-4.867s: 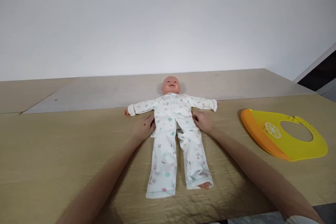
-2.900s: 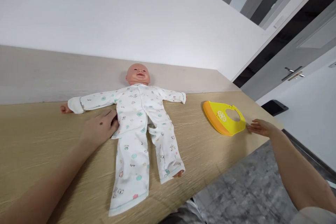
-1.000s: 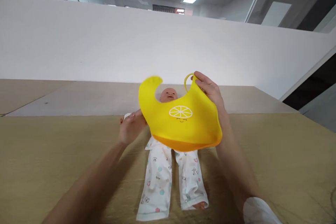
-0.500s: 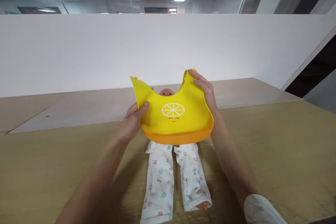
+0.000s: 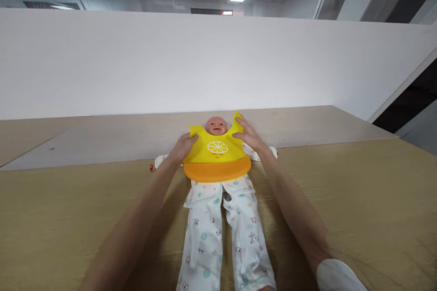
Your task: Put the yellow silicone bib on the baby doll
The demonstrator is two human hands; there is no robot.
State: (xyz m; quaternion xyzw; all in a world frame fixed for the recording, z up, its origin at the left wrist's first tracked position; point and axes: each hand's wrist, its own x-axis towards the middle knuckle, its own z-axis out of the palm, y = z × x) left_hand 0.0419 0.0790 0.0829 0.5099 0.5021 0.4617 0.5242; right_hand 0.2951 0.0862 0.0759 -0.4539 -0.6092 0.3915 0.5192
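A yellow bib (image 5: 201, 152) with an orange pocket and a printed citrus slice lies over the chest of a baby doll (image 5: 216, 123). The doll is on its back, its head showing just above the bib's neckline. It wears white patterned pyjamas (image 5: 205, 232), and its arms stretch out to both sides. My left hand (image 5: 183, 148) pinches the bib's left upper edge, thumb on the front. On the other side my right hand (image 5: 251, 135) grips the right neck strap between thumb and fingers.
The doll rests on a tan tabletop (image 5: 341, 209) with a paler wooden strip (image 5: 300, 127) along its back. Behind stands a low white wall (image 5: 218, 63) with glass panels above it. A dark opening (image 5: 409, 104) shows at the far right.
Both hands have moved the bib away from me and down onto the doll's chest. The doll's face and arms, mostly covered before, now show.
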